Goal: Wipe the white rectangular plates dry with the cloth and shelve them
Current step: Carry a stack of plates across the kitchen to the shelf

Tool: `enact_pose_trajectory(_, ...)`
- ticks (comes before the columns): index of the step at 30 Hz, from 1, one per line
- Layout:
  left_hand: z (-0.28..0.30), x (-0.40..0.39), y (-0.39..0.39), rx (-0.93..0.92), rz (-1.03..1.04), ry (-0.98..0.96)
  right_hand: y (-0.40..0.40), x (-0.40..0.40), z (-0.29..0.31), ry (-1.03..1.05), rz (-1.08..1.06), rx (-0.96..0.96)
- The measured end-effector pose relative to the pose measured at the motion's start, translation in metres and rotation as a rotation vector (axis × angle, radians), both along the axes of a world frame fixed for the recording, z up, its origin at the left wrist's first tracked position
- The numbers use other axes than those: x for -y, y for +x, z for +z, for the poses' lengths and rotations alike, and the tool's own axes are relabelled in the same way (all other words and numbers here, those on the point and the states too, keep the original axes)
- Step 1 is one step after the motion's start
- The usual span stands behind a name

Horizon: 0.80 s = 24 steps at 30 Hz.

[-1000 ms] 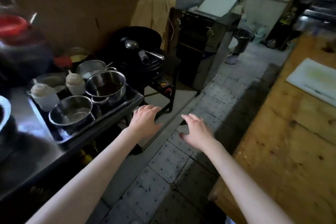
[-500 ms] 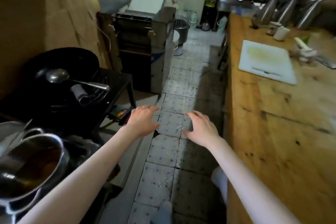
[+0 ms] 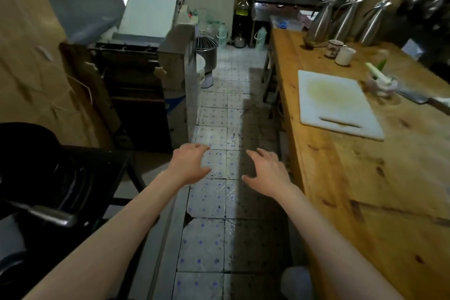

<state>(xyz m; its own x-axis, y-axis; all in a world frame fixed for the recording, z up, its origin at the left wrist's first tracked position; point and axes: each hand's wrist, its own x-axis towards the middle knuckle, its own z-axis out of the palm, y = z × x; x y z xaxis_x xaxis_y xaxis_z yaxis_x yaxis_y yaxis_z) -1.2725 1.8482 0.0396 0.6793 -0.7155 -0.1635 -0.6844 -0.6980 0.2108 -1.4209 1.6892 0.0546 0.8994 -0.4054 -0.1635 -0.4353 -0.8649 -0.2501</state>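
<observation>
Left hand [image 3: 191, 164] open, holds nothing | right hand [image 3: 266, 170] open, holds nothing | both out over the floor [image 3: 214, 238], I think ready to grab | wooden worktop [image 3: 365, 178] on my right | I see no plates or cloth.

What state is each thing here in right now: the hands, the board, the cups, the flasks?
left hand: open, empty, held over the floor
right hand: open, empty, fingers spread
white cutting board: flat on the wooden counter, yellowish stain in its middle
two cups: upright, side by side
three steel flasks: upright, lids shut
Plates, cloth: none visible
</observation>
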Motion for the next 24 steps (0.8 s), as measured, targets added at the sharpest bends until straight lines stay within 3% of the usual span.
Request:
enact_pose_trajectory(16,0.013,0.176,0.216,-0.005,-0.211,-0.061,0.192,0.150,0.004,-0.047,-0.240,0.047)
enact_pose_trajectory(24,0.014,0.303,0.305,-0.003,-0.264,-0.084,0.268,0.266,0.002,-0.063,-0.301,0.042)
